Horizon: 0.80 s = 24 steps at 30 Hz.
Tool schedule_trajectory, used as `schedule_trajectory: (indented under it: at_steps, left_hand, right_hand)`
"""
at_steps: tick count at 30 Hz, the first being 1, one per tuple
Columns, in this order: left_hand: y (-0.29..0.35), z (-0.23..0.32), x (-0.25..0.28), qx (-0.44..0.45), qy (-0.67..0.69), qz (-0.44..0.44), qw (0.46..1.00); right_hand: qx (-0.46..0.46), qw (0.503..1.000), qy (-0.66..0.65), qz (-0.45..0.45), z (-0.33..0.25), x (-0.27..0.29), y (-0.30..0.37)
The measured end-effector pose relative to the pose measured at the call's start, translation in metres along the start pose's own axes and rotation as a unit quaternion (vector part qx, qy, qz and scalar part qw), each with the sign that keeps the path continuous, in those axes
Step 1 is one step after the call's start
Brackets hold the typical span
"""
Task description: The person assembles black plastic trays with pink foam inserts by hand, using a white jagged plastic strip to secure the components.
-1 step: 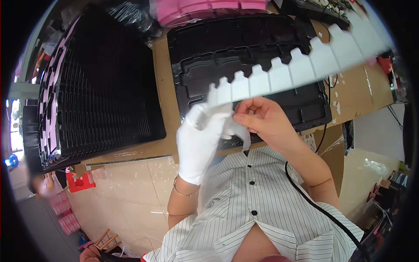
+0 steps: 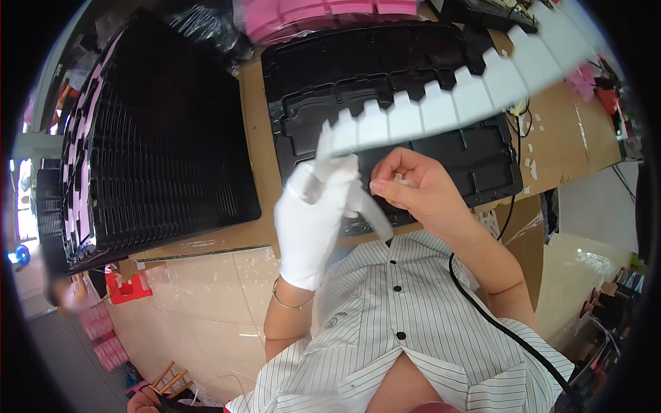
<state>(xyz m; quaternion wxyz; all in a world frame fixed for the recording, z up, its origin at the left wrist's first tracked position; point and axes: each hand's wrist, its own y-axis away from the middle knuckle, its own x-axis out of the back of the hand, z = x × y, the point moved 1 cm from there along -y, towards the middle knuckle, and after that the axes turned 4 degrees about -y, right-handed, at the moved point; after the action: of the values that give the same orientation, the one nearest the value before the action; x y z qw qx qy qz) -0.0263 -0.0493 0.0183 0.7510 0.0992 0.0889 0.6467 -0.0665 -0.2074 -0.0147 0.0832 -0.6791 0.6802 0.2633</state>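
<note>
My left hand [image 2: 310,224], in a white glove, is closed on one end of a long white notched strip [image 2: 430,113]. The strip rises to the upper right, with raised tabs along its top edge and lines across it. A narrow greyish tail [image 2: 375,219] hangs below the gloved fingers; whether it belongs to the strip I cannot tell. Bare and just to the right, my right hand [image 2: 420,184] has thumb and fingertips pressed together. Small white bits [image 2: 401,180] show within its curled fingers. Beneath the strip lies a black moulded plastic tray [image 2: 303,103].
A tall stack of black trays [image 2: 169,144] with pink showing at its edge stands at left. Pink wrapped material [image 2: 323,17] lies behind the tray. White scraps [image 2: 530,165] and a black cable [image 2: 518,148] are at right on the cardboard-covered table [image 2: 578,144].
My left hand and the strip have shifted slightly left, widening the gap to my right hand. The strip's right part has risen. The greyish tail now swings farther out below the glove.
</note>
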Motion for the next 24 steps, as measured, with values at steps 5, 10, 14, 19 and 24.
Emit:
schedule_trajectory:
  at_steps: [5, 10, 14, 19, 24]
  left_hand:
    - [-0.005, 0.003, -0.01, -0.013, 0.03, -0.016, 0.999]
    - [0.002, -0.006, -0.017, -0.002, 0.052, -0.042, 0.998]
    - [0.01, -0.023, -0.026, 0.02, 0.061, -0.042, 0.997]
    - [0.003, 0.003, -0.026, 0.044, 0.024, -0.018, 0.999]
    - [-0.001, 0.002, -0.022, -0.015, -0.037, -0.027, 0.999]
  right_hand:
    - [0.011, 0.998, -0.055, -0.008, -0.006, 0.019, 0.008]
    - [0.014, 0.999, -0.023, 0.042, -0.016, 0.02, 0.01]
    - [0.058, 0.994, 0.092, 0.006, -0.012, 0.013, 0.019]
    - [0.065, 0.996, 0.057, 0.015, -0.012, 0.016, 0.023]
    - [0.173, 0.968, 0.161, 0.083, -0.006, 0.016, 0.024]
